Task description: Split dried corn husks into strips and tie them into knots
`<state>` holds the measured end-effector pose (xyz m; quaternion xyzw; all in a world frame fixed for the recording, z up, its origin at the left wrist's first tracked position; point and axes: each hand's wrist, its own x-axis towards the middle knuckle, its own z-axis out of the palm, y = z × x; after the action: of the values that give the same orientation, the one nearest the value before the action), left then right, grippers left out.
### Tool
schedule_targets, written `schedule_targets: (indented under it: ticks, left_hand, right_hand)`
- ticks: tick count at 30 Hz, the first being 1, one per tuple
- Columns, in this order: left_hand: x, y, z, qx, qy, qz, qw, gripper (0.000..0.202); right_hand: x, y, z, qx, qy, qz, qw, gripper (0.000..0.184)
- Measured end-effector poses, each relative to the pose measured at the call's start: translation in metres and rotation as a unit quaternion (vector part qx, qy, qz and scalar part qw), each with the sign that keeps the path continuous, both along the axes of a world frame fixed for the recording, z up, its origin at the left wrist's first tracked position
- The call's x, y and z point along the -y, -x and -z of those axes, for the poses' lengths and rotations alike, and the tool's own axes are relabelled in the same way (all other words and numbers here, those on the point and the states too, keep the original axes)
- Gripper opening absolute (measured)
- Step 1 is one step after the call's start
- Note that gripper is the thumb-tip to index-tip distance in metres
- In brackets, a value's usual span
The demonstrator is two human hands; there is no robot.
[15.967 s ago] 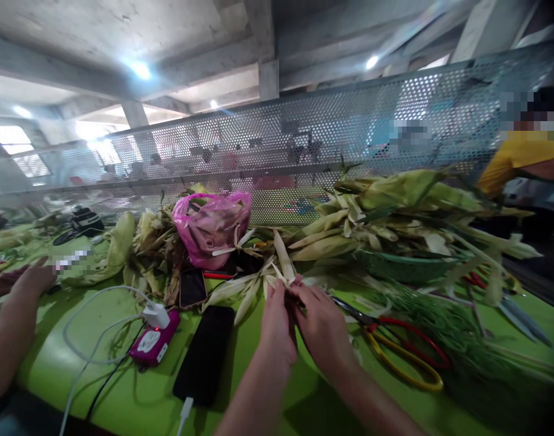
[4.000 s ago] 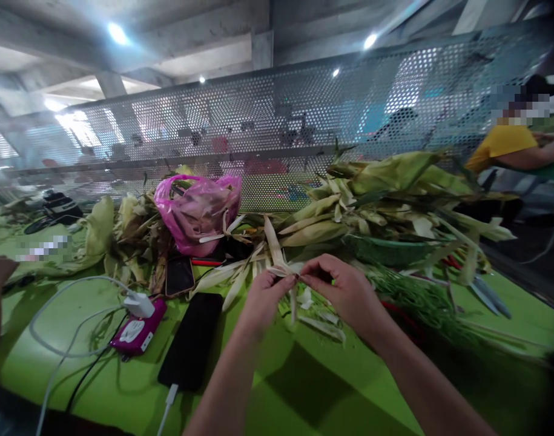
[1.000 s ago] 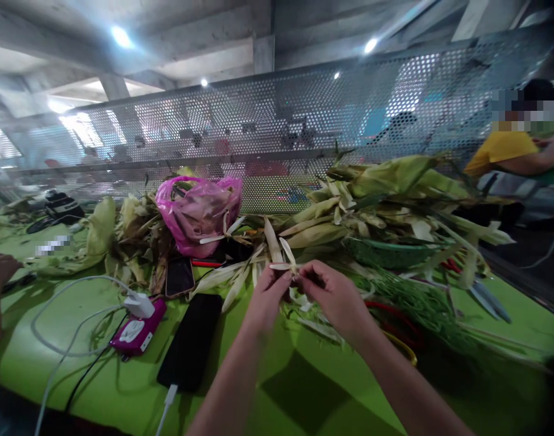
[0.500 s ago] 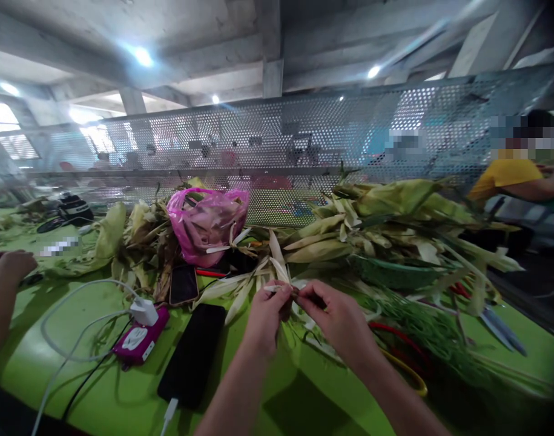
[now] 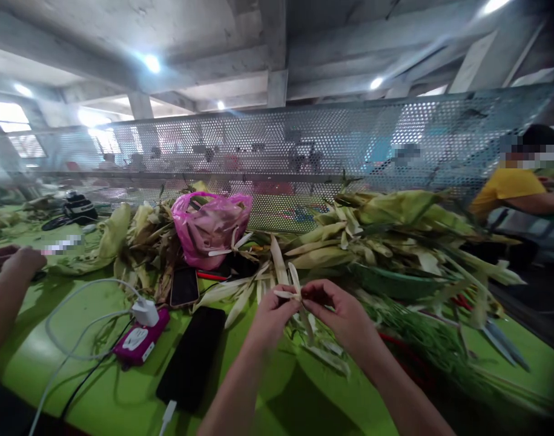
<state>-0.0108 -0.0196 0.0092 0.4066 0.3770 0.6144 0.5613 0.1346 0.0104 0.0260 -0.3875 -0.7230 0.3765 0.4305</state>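
Observation:
Between my two hands, pale corn husk strips (image 5: pixel 295 278) cross and stick out in several directions. My left hand (image 5: pixel 273 313) pinches them from the left, thumb pressed on the crossing. From the right, my right hand (image 5: pixel 338 310) has its thumb and fingertips closed on the same strips. Both hands are just above the green table (image 5: pixel 299 399). Below them lie loose husk scraps (image 5: pixel 329 357). Behind stand longer husk pieces (image 5: pixel 278 260) beside a pink plastic bag (image 5: pixel 208 233) filled with husks.
A black power bank or phone (image 5: pixel 192 357) with a white cable lies left of my arms, near a purple power strip (image 5: pixel 140 342) and another phone (image 5: pixel 184 287). Right are a green basin (image 5: pixel 395 281) under husks, green strands (image 5: pixel 413 327) and scissors (image 5: pixel 504 342). Another person's hand (image 5: pixel 25 261) is far left.
The husk strips have turned up and spread into a crossed shape between my fingers. My left hand has shifted slightly right, and both hands still grip the strips.

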Motion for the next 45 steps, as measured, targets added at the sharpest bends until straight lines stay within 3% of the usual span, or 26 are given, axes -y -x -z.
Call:
schedule_targets:
  ticks: [9,15,22,29,33,38,45]
  left_hand:
    - [0.001,-0.001,0.002,0.003,-0.014,0.015,1.000,0.029]
    - [0.001,0.000,0.005,-0.044,-0.029,-0.004,0.999,0.032]
    - [-0.004,-0.004,0.012,-0.048,-0.068,-0.070,0.994,0.027]
    - [0.000,-0.008,0.003,0.034,-0.036,-0.047,0.998,0.033]
    - [0.000,-0.002,0.002,-0.009,-0.020,-0.035,0.999,0.034]
    - [0.000,0.001,0.002,-0.085,-0.061,-0.049,0.993,0.026]
    - [0.003,-0.009,0.000,-0.008,-0.061,-0.063,0.996,0.025]
  right_hand:
    - [0.003,-0.008,-0.004,0.074,-0.094,0.050,0.992,0.009]
    - [0.002,-0.001,-0.001,0.073,-0.037,0.029,0.996,0.023]
    - [0.007,0.007,0.001,0.061,-0.006,0.040,0.997,0.017]
    - [0.005,0.010,0.005,-0.002,0.014,0.069,0.998,0.015]
    - [0.003,0.005,0.006,0.006,0.025,0.051,0.998,0.021]
    - [0.002,0.003,0.005,-0.023,0.079,-0.025,0.996,0.024]
    - [0.005,0.008,0.002,-0.084,0.098,0.017,0.991,0.019]
